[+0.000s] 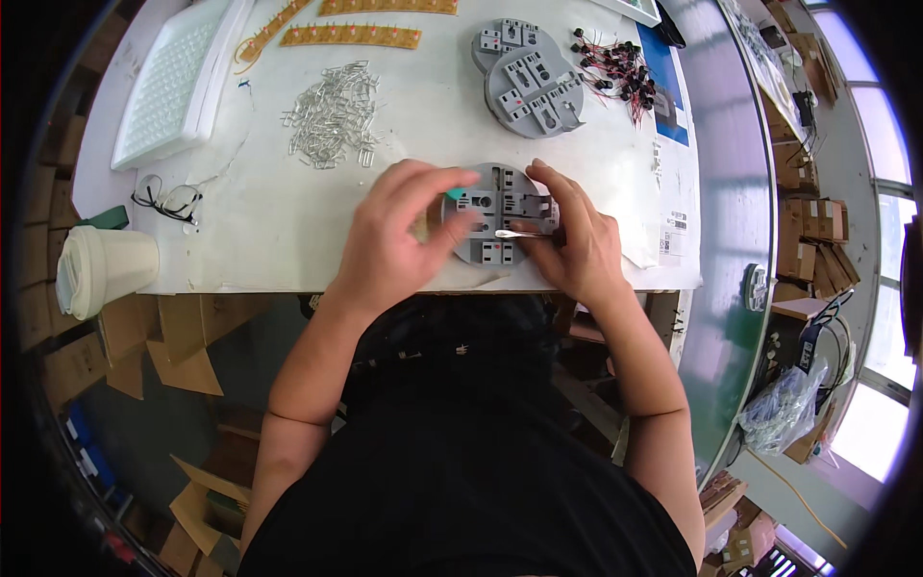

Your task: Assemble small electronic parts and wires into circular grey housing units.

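A round grey plastic base (497,252) with raised blocks and slots lies near the table's front edge. My right hand (585,240) grips its right side, forefinger at the upper rim and thumb at the lower right. A thin shiny piece (514,234) lies across the base beside that thumb; its kind is unclear. My left hand (396,236) is over the base's left side, blurred, with forefinger and thumb bent toward it. By the left forefinger's tip shows a small teal bit (455,193); whether the fingers hold it I cannot tell.
Two more grey bases (535,91) overlap farther back, beside black parts with red wires (620,77). Bent wire clips (334,113) form a pile. Tan strips (351,37) lie behind. At left are a white foam tray (178,87), glasses (171,200) and a lidded cup (115,266).
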The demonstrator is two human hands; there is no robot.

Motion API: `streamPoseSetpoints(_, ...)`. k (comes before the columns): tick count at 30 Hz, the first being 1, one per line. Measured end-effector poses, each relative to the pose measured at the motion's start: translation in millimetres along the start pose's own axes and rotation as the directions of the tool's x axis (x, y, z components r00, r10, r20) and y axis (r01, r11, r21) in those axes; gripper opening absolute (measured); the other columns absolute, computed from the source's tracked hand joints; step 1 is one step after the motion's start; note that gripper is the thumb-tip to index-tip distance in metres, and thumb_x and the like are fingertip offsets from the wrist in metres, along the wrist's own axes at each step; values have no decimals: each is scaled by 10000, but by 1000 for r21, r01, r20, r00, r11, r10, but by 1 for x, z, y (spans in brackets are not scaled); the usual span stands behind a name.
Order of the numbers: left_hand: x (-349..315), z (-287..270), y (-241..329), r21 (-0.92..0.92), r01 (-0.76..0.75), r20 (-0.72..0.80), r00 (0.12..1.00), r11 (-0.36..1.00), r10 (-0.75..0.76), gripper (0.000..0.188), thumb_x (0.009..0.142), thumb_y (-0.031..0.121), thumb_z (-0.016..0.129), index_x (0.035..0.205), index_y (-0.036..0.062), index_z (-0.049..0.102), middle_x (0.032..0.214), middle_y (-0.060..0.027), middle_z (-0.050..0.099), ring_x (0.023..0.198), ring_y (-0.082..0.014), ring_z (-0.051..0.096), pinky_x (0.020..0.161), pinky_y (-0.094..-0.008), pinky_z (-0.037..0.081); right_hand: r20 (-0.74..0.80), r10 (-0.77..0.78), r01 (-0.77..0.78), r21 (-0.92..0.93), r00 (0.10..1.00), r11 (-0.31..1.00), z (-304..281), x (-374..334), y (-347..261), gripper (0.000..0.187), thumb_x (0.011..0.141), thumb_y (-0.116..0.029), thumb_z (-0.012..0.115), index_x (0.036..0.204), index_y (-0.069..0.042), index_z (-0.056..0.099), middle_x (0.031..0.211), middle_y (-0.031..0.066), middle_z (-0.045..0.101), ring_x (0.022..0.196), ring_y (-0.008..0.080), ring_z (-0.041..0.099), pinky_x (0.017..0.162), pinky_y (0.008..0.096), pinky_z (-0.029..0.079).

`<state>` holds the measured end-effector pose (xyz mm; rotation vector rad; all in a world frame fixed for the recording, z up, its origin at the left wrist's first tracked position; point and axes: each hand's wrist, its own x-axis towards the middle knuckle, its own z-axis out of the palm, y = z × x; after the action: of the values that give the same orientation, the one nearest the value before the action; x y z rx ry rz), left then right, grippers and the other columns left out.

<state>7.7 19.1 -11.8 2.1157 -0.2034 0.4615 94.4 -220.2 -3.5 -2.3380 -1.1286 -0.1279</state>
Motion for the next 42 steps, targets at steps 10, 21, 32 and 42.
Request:
streamPoseSetpoints(10, 50, 1, 13, 62, 110, 219, 968, 992, -121, 203, 930, 71, 801, 1111, 18, 725, 946, -139, 774, 809, -277, 757, 757, -383, 600, -163, -17, 15, -18, 986, 1000, 12, -6, 2, 558, 880, -226, 870, 1377, -72, 666, 1265, 111, 768, 850, 262, 781, 674, 342, 606)
streamPoseSetpoints(21, 88, 8, 36, 288, 37, 425, 891, 957, -162, 116, 927, 102, 761, 995, 14, 729, 801, -176, 738, 770, -376, 733, 711, -465, 571, -191, -28, 25, -15, 981, 1000, 15, -4, 2, 538, 880, -261, 866, 1351, -84, 677, 1283, 89, 758, 852, 266, 782, 674, 358, 612)
streamPoseSetpoints(32, 50, 24, 18, 186, 49, 140, 987, 981, -76, 280, 916, 100, 816, 1181, 18, 782, 1023, -133, 734, 903, -294, 710, 798, -397, 583, -104, 103, -86, 154, 989, 984, -9, 3, 11, 371, 916, -257, 823, 1221, -67, 727, 1183, 92, 760, 824, 271, 763, 660, 358, 600)
streamPoseSetpoints(42, 39, 36, 12, 220, 24, 37, 999, 975, -33, 284, 915, 134, 825, 1184, 52, 787, 1036, -95, 706, 984, -319, 665, 872, -436, 559, -70, 309, -312, -381, 948, 870, -62, 99, 165, 223, 963, -250, 731, 1145, -138, 796, 1008, 117, 775, 839, 397, 705, 793, 461, 560)
